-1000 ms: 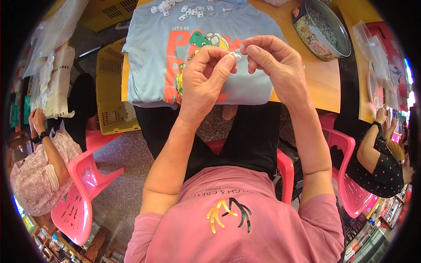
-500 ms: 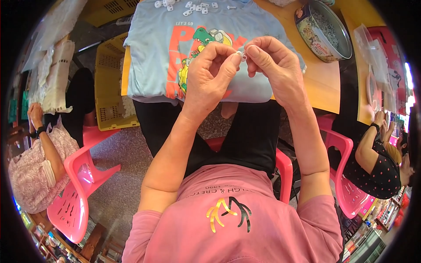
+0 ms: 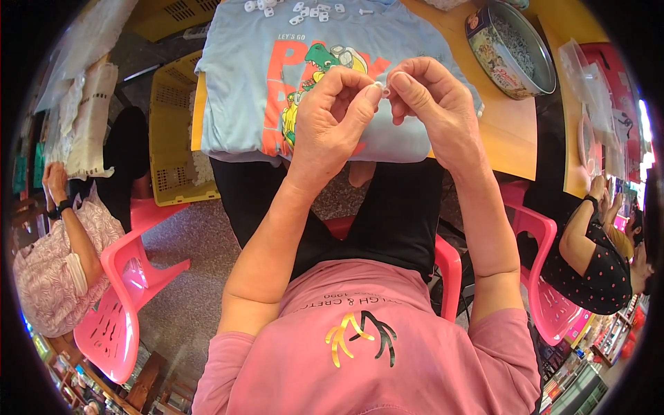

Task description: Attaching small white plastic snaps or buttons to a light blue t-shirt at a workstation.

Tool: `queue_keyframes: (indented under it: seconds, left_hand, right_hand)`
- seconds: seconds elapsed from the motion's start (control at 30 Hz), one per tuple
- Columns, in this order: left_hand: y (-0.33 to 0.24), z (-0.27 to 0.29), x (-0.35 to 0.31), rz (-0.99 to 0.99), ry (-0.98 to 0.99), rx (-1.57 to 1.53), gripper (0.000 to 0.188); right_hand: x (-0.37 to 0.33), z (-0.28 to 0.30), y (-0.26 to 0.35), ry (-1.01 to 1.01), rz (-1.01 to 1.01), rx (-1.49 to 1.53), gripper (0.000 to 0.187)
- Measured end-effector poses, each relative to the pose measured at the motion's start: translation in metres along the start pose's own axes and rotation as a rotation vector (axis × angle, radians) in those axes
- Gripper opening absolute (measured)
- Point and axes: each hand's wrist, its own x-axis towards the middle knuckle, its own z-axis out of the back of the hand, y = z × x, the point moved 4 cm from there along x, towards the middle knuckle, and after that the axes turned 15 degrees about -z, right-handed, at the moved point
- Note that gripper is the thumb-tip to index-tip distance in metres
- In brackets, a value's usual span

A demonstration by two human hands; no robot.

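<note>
Above a light blue printed shirt (image 3: 238, 90) spread on the table, my hands meet close together. A small white plastic piece (image 3: 385, 89) shows between my fingertips. My left hand (image 3: 332, 114) pinches it with thumb and forefinger. My right hand (image 3: 436, 100) is closed in a pinch right beside it, thumb against forefinger; whatever it holds is too small and hidden to make out. Several similar white plastic pieces (image 3: 315, 12) lie at the far edge of the shirt. A little apart from them lies one small screw-like part (image 3: 366, 12).
On the table (image 3: 508, 131) at the right stands an oval tin (image 3: 494, 62) full of small metal parts. A yellow plastic crate (image 3: 166, 131) is left of the table. Co-workers sit at both sides, near pink chairs (image 3: 114, 325).
Both hands stay in nearly the same place. Only a slight shift of the fingertips around the white piece can be seen.
</note>
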Motion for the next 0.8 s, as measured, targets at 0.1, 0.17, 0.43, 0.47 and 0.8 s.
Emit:
queue_keyframes:
  seconds: [0.1, 0.17, 0.43, 0.47, 0.8]
  left_hand:
    - [-0.003, 0.000, 0.000, 0.009, 0.003, -0.007, 0.008]
    - [-0.002, -0.001, 0.000, 0.033, 0.007, -0.006, 0.008]
    - [0.000, -0.001, -0.001, 0.006, -0.005, -0.006, 0.008]
    - [0.000, -0.001, -0.001, 0.007, -0.004, -0.006, 0.008]
    - [0.009, 0.001, -0.002, -0.018, -0.088, -0.030, 0.012]
  right_hand:
    - [0.000, 0.000, 0.000, -0.006, 0.001, -0.020, 0.020]
    - [0.000, 0.000, 0.000, -0.008, -0.005, -0.067, 0.019]
    - [-0.001, -0.001, 0.000, -0.032, 0.029, -0.141, 0.018]
    - [-0.001, -0.002, 0.000, -0.044, 0.043, -0.147, 0.018]
    - [0.000, -0.015, -0.004, -0.253, 0.237, -0.323, 0.012]
